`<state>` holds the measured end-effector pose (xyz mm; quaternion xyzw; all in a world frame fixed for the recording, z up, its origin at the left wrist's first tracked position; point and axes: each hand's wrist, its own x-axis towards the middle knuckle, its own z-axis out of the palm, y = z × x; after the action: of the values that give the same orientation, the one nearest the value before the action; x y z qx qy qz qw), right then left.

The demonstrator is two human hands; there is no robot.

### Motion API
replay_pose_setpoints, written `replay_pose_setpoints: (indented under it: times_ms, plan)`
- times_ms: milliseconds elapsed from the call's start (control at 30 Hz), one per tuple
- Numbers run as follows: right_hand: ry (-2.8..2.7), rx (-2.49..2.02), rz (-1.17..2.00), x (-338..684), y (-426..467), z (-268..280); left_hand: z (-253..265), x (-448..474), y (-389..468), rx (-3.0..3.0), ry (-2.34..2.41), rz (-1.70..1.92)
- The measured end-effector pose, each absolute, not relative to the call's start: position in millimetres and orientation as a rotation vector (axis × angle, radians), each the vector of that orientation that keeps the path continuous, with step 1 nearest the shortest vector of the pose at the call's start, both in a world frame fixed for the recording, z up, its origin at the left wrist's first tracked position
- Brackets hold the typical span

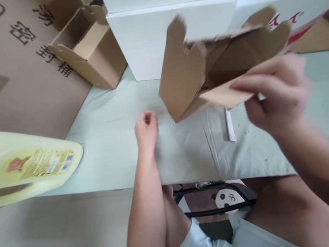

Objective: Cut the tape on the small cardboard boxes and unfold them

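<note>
Cardboard box (223, 63) right of "密封桶" carton (20, 66)

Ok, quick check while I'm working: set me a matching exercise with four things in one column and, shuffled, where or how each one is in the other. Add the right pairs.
1. Right hand
2. Left hand
3. Pale yellow jug
4. White strip

A. At the picture's left edge
B. Lying on the pale green surface, between the hands
C. Pinching a flap of the open cardboard box
D. Fingers curled, apart from that box

Pairs: 1-C, 2-D, 3-A, 4-B
</note>
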<state>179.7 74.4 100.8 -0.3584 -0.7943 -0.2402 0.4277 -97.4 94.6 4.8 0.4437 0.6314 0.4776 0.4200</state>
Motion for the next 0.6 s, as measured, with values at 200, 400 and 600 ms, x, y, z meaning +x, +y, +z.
replay_pose_setpoints:
  times_ms: [200, 400, 600]
  plan:
    - [-2.116, -1.05, -0.369, 163.6, 30.3, 75.2, 24.1, -94.5, 92.5, 0.95, 1.137, 1.639]
    - [-1.844, -0.943, -0.226, 203.7, 27.6, 63.8, 32.5, -76.6, 86.5, 1.097, 0.974, 1.643]
    - [-1.675, -1.074, -0.215, 225.4, 46.8, 33.6, 37.1, -68.4, 80.8, 1.152, 0.892, 1.587]
